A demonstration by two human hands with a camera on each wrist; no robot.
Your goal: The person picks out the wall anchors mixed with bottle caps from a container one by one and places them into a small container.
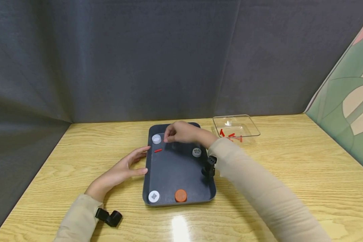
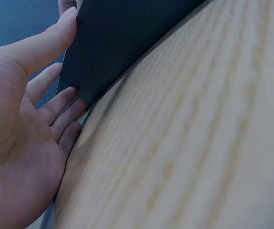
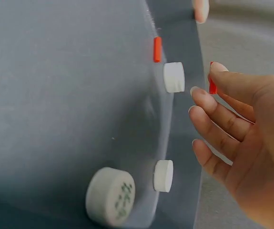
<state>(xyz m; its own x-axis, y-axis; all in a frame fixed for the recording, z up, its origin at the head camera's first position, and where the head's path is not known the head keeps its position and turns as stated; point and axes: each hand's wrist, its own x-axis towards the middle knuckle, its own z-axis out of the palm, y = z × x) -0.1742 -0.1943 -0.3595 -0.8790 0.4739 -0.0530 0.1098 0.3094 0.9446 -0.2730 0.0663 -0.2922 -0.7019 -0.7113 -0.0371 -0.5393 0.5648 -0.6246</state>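
Observation:
My right hand (image 1: pixel 181 132) hovers over the far end of a dark grey tray (image 1: pixel 178 174), pinching a small red stick (image 3: pixel 213 86) between thumb and index finger. The other fingers of that hand are spread in the right wrist view. Another red stick (image 1: pixel 158 150) lies in the tray near its left wall, close to a white round cap (image 1: pixel 156 139). A second white cap (image 3: pixel 163 176) shows by the tray wall in the right wrist view. My left hand (image 1: pixel 124 169) rests with spread fingers against the tray's left side (image 2: pixel 103 43).
A patterned white cap (image 1: pixel 196 152) sits on the tray's right. At its near end are a white cap with a square pattern (image 1: pixel 154 196) and an orange cap (image 1: pixel 180 195). Behind the right arm stands a clear box (image 1: pixel 248 125) holding several red sticks (image 1: pixel 231 135).

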